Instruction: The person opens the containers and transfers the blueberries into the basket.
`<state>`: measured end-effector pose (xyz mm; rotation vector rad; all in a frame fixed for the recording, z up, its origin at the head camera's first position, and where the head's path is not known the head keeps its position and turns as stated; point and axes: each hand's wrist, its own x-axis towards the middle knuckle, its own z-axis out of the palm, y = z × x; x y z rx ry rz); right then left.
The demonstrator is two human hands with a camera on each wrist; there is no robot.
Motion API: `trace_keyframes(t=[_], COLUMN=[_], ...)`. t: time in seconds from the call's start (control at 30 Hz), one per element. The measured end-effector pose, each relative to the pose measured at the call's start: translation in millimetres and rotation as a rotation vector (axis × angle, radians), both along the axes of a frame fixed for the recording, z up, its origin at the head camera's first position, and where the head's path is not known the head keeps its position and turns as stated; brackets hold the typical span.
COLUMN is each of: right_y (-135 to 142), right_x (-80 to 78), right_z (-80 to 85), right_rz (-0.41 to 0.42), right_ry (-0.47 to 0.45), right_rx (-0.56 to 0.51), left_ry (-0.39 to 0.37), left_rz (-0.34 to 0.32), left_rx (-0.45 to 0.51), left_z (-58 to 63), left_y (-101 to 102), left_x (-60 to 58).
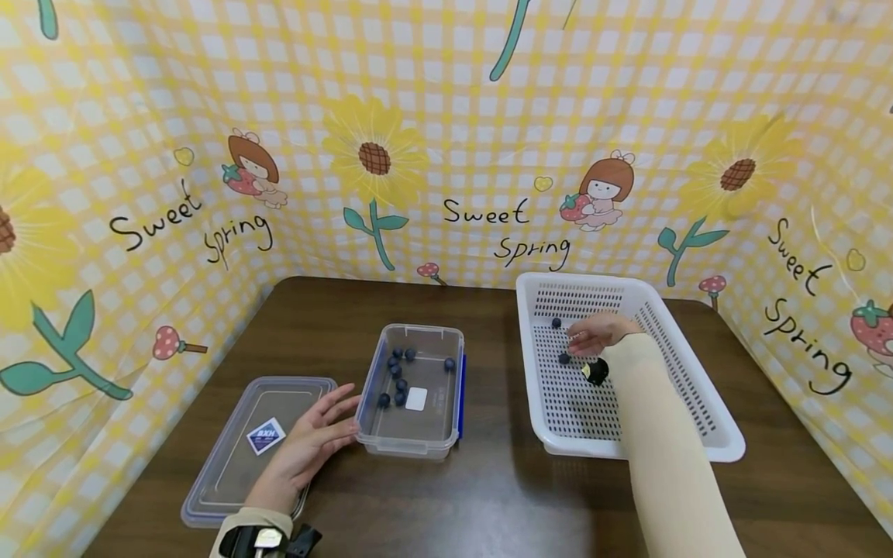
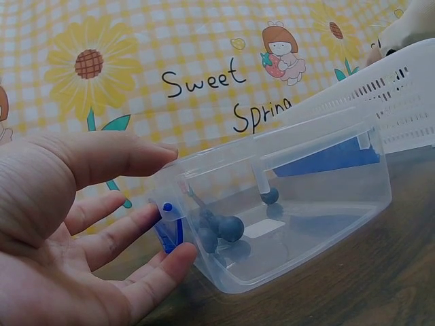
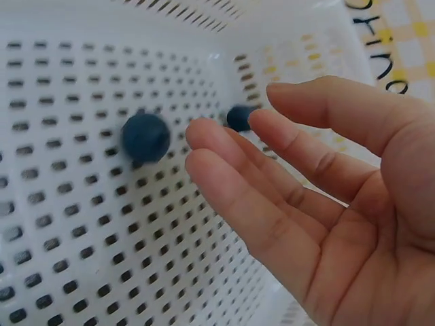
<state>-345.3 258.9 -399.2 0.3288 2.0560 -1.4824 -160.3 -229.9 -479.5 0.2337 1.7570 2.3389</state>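
The left hand (image 1: 314,438) lies partly over the clear lid (image 1: 230,473), and its loosely spread fingers touch the near left side of the plastic box (image 1: 405,447). The thumb is at the rim and other fingers are beside a blue clip (image 2: 170,231); it seems to me that this hand only steadies the box and does not carry it. Further to the right, inside the white basket (image 1: 532,403), the right hand (image 1: 598,333) is half open, its fingers slightly bent and apart from the thumb, with nothing between them. I judge that the step in hand is the picking of a berry from the basket for the box. The next move calls for bringing the fingertips to one berry and closing softly, because a round thing can roll away.

As for the looks, the berries in the box (image 1: 401,384) are small, round and dark blue; most are gathered at the side nearer the left hand, and one sits apart by the opposite wall. In the basket, one berry (image 3: 145,138) rests on the holed floor just beyond the right fingertips, not touched. Another berry (image 3: 239,117) is behind these fingers, close to the basket wall and partly hidden by them.
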Motion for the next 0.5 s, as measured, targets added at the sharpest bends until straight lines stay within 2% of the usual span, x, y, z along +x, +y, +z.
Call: trace_keyframes(t=[0.27,0.5], right_y=[-20.3,-46.4], right_x=[-5.1,-9.6], right_z=[36.4,67.1], right_rz=[0.099,0.244], right_ry=[0.088,0.182], right_rx=[-0.017,-0.054], left_ry=[-0.009,-0.003], left_rz=[0.007,0.003], left_rx=[-0.008,0.002], left_z=[0.8,1.1], left_y=[0.3,0.3], left_x=[-0.6,0.2])
